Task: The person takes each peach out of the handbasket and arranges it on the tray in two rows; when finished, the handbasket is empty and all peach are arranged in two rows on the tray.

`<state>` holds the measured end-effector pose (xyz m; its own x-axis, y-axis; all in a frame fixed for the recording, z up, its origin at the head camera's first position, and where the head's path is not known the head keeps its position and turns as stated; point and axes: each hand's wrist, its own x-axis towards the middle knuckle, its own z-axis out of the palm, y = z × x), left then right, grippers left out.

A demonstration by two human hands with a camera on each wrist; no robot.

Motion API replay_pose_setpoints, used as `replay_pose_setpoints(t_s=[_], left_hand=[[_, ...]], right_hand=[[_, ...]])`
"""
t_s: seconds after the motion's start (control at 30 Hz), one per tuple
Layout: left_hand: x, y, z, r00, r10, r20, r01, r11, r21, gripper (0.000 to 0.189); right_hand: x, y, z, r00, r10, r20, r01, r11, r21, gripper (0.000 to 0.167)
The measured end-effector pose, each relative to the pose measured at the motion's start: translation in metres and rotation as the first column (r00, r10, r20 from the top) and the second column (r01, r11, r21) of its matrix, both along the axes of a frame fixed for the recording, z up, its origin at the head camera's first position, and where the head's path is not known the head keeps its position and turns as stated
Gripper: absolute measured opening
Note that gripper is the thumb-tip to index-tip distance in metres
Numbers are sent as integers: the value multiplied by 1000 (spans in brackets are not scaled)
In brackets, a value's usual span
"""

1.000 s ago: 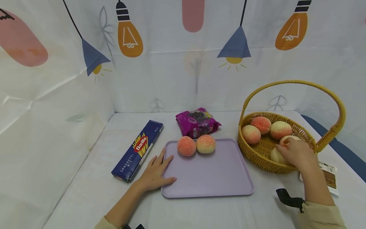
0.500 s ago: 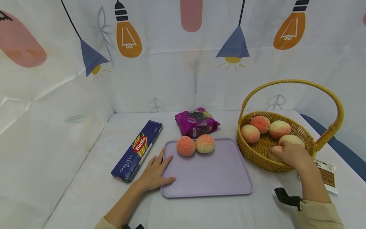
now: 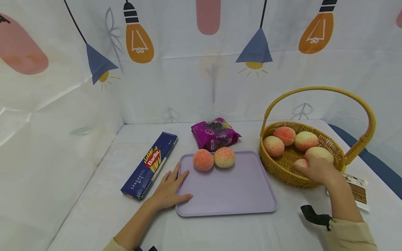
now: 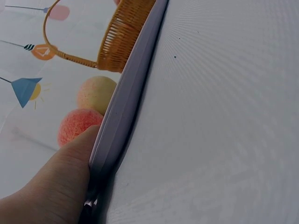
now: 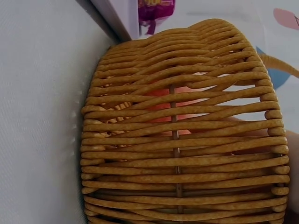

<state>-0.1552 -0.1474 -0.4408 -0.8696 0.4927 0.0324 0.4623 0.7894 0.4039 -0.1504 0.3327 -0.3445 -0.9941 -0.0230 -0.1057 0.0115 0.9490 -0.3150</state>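
Note:
In the head view my left hand (image 3: 168, 191) rests with spread fingers on the left edge of the lilac tray (image 3: 232, 195). Two round pink-and-cream peaches, a pinker peach (image 3: 203, 160) and a paler peach (image 3: 224, 157), sit side by side at the tray's back. My right hand (image 3: 321, 170) reaches into the yellow wicker basket (image 3: 279, 170) and grips a peach (image 3: 300, 163) near its front, mostly covered by the hand. Another peach (image 3: 320, 153) lies just behind the fingers. Basket weave hides most of this grasp in the right wrist view.
Left of the tray lies a blue spaghetti box (image 3: 150, 165). A purple packet (image 3: 215, 134) lies behind the tray. Several more peaches, among them a red one (image 3: 284, 136), fill the basket's back. The tall basket handle (image 3: 320, 88) arches over it. A white-and-brown packet (image 3: 359, 191) lies beside the basket.
Inside the basket my right hand has shifted slightly left and down onto the front peach, whose pinker side now shows. The left hand stays on the tray's edge.

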Motion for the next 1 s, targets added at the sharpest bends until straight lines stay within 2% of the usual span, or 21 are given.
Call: replay_pose_setpoints(t_s=[0.2,0.37,0.47,0.77,1.0], left_hand=[[0,0,0,1000,-3,-16,3,1000,0,87],[0,0,-1,1000,-4,-16,4,1000,2,87],[0,0,-1,1000,-4,-19,4,1000,8,87],[0,-1,0,1000,-1,5,1,1000,3,88],[0,0,-1,1000,4,12,-5,1000,9,89]], right_hand=[[-4,-1,-3,999,49,-6,-49,999,-9,46],[-3,-1,-4,998,63,-3,-63,998,-7,58],[-2,-1,-4,998,63,4,-63,998,-8,60],[-2,-4,-4,998,52,27,-52,998,-21,60],[-5,-4,-4,998,69,-12,-69,998,0,47]])
